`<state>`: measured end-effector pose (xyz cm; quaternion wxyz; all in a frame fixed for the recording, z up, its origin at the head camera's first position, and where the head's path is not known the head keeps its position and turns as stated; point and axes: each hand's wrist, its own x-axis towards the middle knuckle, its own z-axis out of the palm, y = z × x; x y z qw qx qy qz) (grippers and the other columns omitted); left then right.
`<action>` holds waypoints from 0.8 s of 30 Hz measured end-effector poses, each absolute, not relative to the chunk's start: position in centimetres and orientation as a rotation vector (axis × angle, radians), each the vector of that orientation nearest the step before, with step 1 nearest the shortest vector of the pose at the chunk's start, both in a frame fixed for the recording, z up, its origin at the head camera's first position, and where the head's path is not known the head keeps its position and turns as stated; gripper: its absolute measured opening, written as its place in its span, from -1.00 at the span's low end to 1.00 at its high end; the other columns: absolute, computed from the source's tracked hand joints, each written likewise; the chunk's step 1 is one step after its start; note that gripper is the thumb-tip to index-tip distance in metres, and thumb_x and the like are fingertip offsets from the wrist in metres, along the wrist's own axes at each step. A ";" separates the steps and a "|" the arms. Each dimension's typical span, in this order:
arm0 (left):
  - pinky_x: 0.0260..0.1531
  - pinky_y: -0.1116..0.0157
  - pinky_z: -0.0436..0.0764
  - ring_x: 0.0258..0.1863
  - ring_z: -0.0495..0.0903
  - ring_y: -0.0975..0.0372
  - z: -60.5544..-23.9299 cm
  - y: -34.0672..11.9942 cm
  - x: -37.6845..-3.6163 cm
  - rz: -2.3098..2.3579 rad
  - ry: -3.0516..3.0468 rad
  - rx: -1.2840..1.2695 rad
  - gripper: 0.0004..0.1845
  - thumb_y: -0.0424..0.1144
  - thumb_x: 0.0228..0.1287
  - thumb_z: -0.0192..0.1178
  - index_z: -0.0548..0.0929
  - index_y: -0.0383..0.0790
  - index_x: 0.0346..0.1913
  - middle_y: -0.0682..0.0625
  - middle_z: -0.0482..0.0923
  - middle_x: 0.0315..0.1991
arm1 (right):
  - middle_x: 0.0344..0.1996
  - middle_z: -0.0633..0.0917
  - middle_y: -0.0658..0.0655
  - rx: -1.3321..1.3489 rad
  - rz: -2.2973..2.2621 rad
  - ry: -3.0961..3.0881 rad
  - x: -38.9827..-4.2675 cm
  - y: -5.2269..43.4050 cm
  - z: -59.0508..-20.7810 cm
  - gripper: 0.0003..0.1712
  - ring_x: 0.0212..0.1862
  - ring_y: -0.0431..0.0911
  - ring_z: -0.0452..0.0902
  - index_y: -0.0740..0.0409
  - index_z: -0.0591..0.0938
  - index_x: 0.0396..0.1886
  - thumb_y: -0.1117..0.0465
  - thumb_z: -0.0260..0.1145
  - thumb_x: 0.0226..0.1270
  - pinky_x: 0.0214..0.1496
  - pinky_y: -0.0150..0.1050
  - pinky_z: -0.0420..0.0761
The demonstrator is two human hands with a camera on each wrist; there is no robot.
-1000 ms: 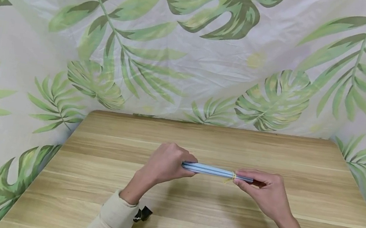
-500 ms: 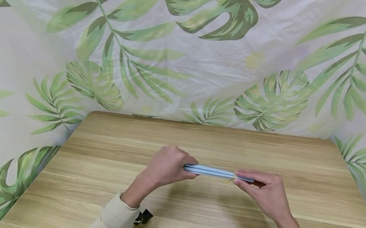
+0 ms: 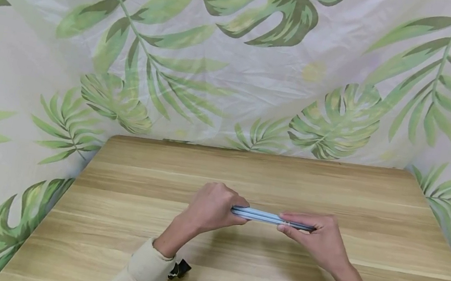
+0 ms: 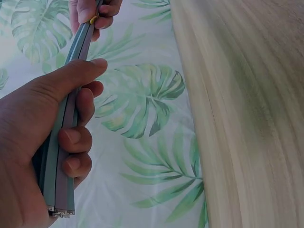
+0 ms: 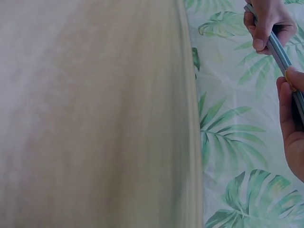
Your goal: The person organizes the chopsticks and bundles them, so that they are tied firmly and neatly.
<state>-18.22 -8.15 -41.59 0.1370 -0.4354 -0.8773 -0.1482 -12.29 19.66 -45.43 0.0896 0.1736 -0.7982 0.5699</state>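
step: looks like banding a bundle of strips (image 3: 266, 216) together. Both hands hold it level, a little above the worktop (image 3: 117, 221), centre of the head view

left hand: left hand (image 3: 211, 206) is wrapped round the bundle's left end, thumb laid along the top and the other fingers curled underneath, so a full grip. Clearest in the left wrist view (image 4: 42, 137)

right hand: right hand (image 3: 317, 239) pinches the other end between thumb and fingertips, right at the rubber band (image 3: 285, 224)

next move: my guess is the band needs working along or looping again. That'd want the left grip kept tight so the strips don't fan out

bundle: long, thin, flat strips stacked side by side, pale blue and grey, smooth like plastic; the cut ends (image 4: 59, 211) look hollow, bottom left of the left wrist view

band: thin, yellowish, stretchy; only a bit shows by the fingers

worktop: pale wood grain, smooth, matte

backdrop: crinkly white sheet with green leaf print (image 3: 271, 11), filling the upper frame
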 end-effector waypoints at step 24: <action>-0.52 0.48 0.48 -0.62 0.41 0.50 -41.1 -8.7 -18.4 -0.442 -2.607 -1.163 -0.82 0.01 0.18 0.62 0.89 0.04 -0.27 0.24 0.79 -0.46 | -0.09 0.84 0.06 0.503 1.818 -2.365 -12.6 21.3 -44.6 -0.85 -0.20 -0.20 0.81 0.20 0.85 -0.12 0.40 0.53 0.35 -0.21 -0.31 0.78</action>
